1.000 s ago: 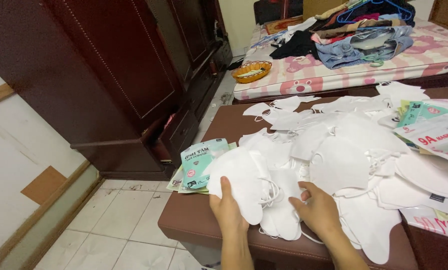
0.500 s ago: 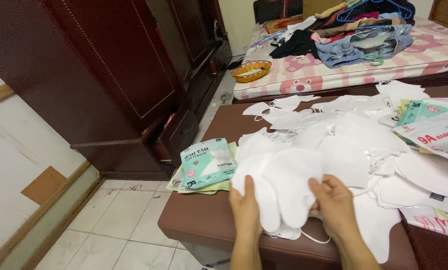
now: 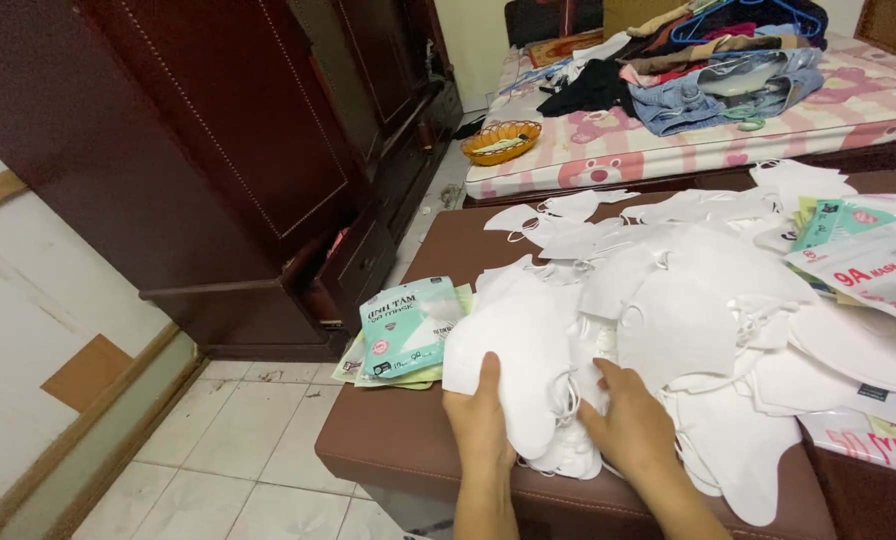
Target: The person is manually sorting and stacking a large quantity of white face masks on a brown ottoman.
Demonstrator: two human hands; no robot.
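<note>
Both hands, my left hand [image 3: 480,425] and right hand [image 3: 636,430], grip a white mask stack [image 3: 528,375] beside the teal packet [image 3: 405,328]; tangled ear loops might drag neighbouring masks off the table [image 3: 388,450].

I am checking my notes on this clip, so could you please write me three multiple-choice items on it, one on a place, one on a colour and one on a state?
1. Where does the teal packet lie?
A. on the bench, left of the mask pile
B. on the bed
C. on the floor tiles

2. What colour are the loose masks on the bench?
A. black
B. white
C. blue

3. What are the hands doing?
A. both lie on masks at the near edge
B. both hang off the bench
C. one lifts the orange bowl

Answers: 1 A, it lies on the brown top beside the pile. 2 B, the whole pile is white. 3 A, the left hand and right hand both rest on masks.
</note>
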